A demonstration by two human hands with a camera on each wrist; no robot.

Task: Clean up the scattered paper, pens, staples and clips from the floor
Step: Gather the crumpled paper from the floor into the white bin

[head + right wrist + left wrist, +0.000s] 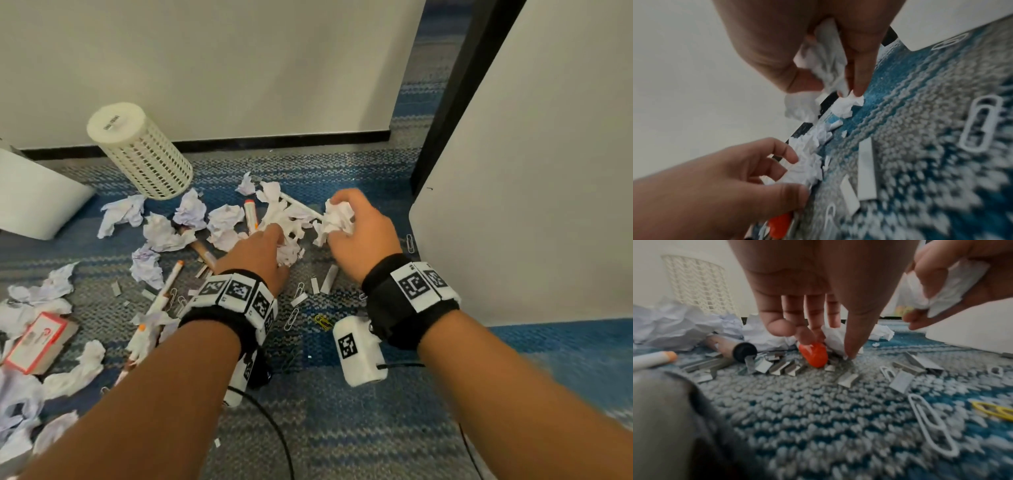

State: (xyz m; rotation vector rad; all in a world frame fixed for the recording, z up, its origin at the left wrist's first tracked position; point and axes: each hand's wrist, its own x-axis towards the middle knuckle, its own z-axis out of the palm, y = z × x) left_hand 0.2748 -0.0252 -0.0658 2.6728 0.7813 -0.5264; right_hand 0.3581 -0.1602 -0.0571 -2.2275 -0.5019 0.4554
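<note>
Both hands work low over the carpet [342, 428] near the wall: the right hand [359, 229] is curled round a crumpled ball of paper [337, 216], lifted just clear of the floor, while the left hand [255, 255] reaches down with fingers and thumb closing on another crumpled paper [835, 339] that lies on the carpet — the wrist view shows the thumb tip touching it, though whether the grip is complete is hard to tell. An orange cap [815, 354] lies just beside that paper, under the left fingers. More crumpled sheets [191, 209] are strewn between the hands and the white lattice basket [144, 150], which lies tipped on its side against the wall. Orange-tipped pens [169, 284] lie among the sheets to the left of the left wrist. Strips of staples [902, 381] and white paper clips [929, 421] are scattered on the carpet between and below the wrists — one yellow clip [322, 321] lies near the right wrist. A small red-and-white box [36, 342] rests at the carpet's left edge.
</note>
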